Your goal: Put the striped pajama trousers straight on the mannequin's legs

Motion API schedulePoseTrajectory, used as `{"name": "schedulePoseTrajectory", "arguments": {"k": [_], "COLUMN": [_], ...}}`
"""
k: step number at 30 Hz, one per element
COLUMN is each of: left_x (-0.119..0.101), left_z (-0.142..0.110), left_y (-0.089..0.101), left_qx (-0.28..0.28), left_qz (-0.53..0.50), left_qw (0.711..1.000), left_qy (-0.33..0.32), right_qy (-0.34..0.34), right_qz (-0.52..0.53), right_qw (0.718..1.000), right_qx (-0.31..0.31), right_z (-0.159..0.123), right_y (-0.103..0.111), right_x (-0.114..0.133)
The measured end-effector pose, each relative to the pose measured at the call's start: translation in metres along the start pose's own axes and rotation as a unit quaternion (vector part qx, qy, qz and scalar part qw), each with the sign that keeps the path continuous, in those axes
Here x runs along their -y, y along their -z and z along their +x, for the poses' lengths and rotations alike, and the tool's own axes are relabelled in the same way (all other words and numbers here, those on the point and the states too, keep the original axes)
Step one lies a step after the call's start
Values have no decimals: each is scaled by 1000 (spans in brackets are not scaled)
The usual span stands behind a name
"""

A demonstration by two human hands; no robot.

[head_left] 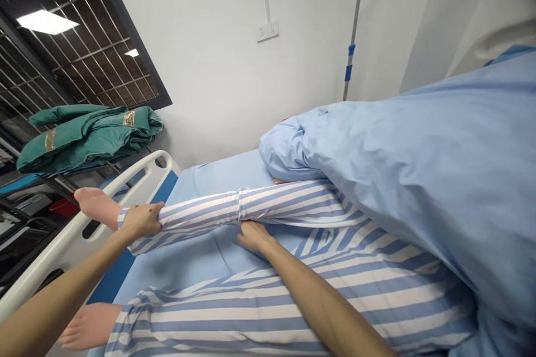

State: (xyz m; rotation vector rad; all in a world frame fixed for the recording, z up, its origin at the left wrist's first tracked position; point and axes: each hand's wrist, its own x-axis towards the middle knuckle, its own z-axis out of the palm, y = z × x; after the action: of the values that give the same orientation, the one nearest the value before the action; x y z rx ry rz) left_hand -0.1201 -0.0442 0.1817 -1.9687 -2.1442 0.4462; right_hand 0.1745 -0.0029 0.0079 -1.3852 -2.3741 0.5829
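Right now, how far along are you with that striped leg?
Done so far: the blue blanket already covers the far part of the bed. In hand: your left hand grips the striped trouser leg near the ankle, and your right hand sits against it. Left: the other striped leg, with its bare foot, lies untouched.

A blue quilt [419, 189] bulks up along the right side of the bed, its folded edge lying on the pale blue bed sheet [201, 178]. At the far left, a green padded jacket [86, 139] with gold trim lies folded on a dark rack, in front of a dark barred window [84, 61]. A white bed rail [50, 268] runs along the near left. On the white wall, a socket [268, 31] sits left of a blue-banded IV pole [355, 28].
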Motion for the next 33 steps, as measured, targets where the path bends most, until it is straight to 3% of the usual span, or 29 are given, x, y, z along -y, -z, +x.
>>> {"name": "schedulePoseTrajectory", "arguments": {"k": [4,9,15,20,23,27,33], "left_x": [-2,-24,-80,-138,-162,-167,-138], "left_z": [0,2,12,19,20,20,16], "left_y": [-13,-46,-80,-92,-97,-100,-90], "left_qx": [-5,-5,-23,-46,-43,-44,-44], "left_qz": [-2,-107,-265,-399,-448,-467,-402], "left_qw": [1000,992,958,911,887,878,910], "left_qy": [24,72,105,91,102,94,91], "right_qy": [-7,-51,-88,-71,-73,-77,-69], "right_qz": [-21,-71,-113,-96,-78,-61,-25], "right_qw": [999,989,971,942,931,931,939], "right_qx": [-28,-117,-189,-313,-349,-352,-336], "right_z": [3,8,11,10,10,8,5], "right_y": [11,33,52,56,60,64,60], "right_x": [2,-1,-10,-21,-27,-30,-27]}}
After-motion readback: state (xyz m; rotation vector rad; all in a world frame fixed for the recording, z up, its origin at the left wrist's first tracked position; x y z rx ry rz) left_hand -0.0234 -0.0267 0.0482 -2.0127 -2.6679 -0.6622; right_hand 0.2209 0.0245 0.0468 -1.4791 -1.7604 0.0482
